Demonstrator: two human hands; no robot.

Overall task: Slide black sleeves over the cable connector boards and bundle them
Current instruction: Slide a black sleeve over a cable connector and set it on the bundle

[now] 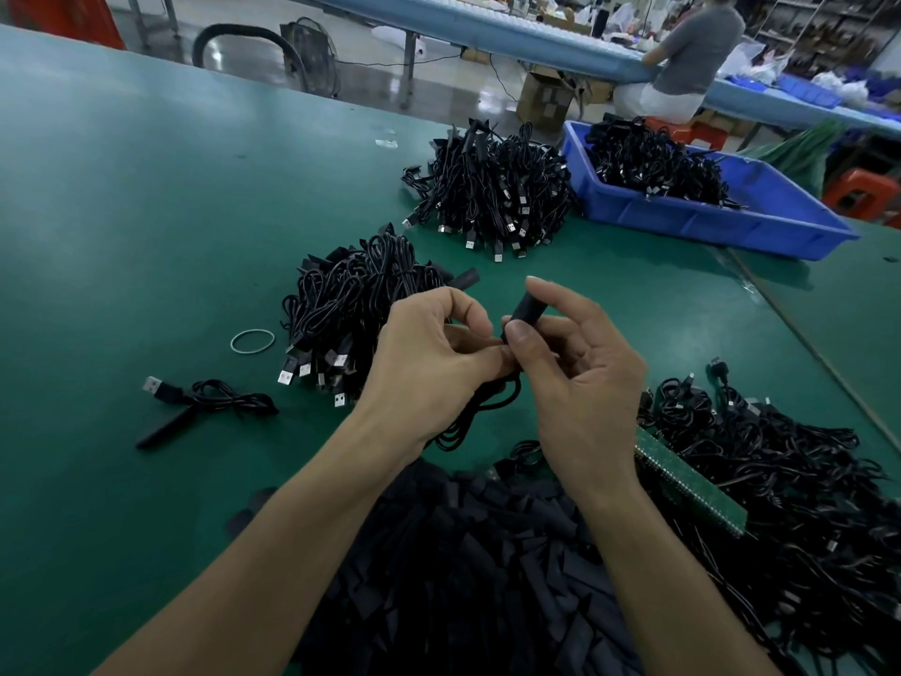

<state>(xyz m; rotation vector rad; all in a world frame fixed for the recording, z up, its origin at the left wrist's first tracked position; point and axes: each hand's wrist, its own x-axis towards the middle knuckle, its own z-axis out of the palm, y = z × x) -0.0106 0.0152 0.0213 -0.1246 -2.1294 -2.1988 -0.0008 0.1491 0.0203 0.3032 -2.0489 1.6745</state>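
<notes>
Even, rather dim overhead light gives soft shadows on the green worktop [146,212]. Glare streaks the far glossy floor [370,46]. Edges bend with wide-angle distortion, and the background blurs slightly.

Four cable heaps [492,187], one sleeve pile [463,553], one blue bin [707,222], one rubber band [249,352], one lone cable [229,397]

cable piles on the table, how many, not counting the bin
3: near pile just beyond the left hand, far pile beside the bin, right pile at the near right. A single cable lies apart, left.
</notes>
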